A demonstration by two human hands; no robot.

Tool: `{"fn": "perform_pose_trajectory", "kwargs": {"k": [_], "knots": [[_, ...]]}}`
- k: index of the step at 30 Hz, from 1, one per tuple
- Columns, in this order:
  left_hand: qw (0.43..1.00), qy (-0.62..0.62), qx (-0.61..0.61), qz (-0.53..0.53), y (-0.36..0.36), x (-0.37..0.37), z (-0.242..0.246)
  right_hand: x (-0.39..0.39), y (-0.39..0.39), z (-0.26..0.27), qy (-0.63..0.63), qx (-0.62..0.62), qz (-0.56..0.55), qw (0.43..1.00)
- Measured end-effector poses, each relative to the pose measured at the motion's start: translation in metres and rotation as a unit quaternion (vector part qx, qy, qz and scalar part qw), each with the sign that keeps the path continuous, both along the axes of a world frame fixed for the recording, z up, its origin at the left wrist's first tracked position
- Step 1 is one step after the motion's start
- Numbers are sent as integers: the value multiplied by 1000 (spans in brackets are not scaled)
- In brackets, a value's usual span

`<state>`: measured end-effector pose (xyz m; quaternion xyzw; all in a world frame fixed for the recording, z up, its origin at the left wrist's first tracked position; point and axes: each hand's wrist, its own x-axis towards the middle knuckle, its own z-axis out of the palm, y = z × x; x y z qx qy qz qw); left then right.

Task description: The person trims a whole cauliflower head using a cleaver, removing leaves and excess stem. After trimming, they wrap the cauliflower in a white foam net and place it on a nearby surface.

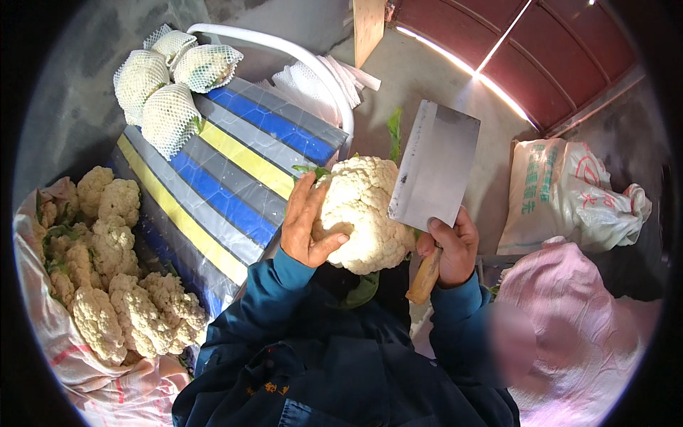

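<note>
A large cauliflower head [368, 208] is in front of me, a few green leaves showing at its edges. My left hand [307, 227] grips its left side, thumb lying across the white florets. A cleaver [437, 165] with a broad rectangular steel blade is in my right hand [453, 248]; the fingers wrap around the top of its wooden handle [425, 277]. The blade points away from me, beside the cauliflower's right edge. One green leaf [394, 133] sticks up behind the head and another [363, 291] hangs below it.
Several cauliflowers in white foam nets [168, 117] sit on a striped, plastic-covered surface [240, 176]. At left, a cloth-lined container holds bare cauliflowers [101, 309]. Beyond are a white curved handle [299, 48] and empty foam nets [315, 80]. A white woven sack [555, 197] and pink cloth [555, 288] lie right.
</note>
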<state>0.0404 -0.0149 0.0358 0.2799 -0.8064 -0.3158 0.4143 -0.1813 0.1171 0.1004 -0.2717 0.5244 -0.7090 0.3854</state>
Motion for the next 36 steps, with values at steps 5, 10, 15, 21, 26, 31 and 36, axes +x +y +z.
{"fn": "perform_pose_trajectory", "kwargs": {"k": [5, 10, 15, 21, 26, 31, 36], "knots": [[999, 31, 37, -19, -19, -7, -8, -5, -12, 7, 14, 37, 25, 999], [999, -9, 32, -37, -22, -13, -13, -6, -19, 9, 8, 56, 31, 998], [998, 4, 43, -40, -18, -11, -11, -4, -19, 7, -15, 43, 34, 998], [998, 27, 42, -44, -8, -8, -4, 3, -18, 14, -24, 36, 35, 998], [998, 36, 25, -40, -1, -2, -4, 1, -21, 17, -3, 30, 58, 998], [998, 34, 33, -35, 4, 1, -7, 1, -27, 20, 10, 36, 68, 997], [997, 48, 50, -35, 6, 0, -11, -1, -28, 18, 28, 45, 93, 994]]}}
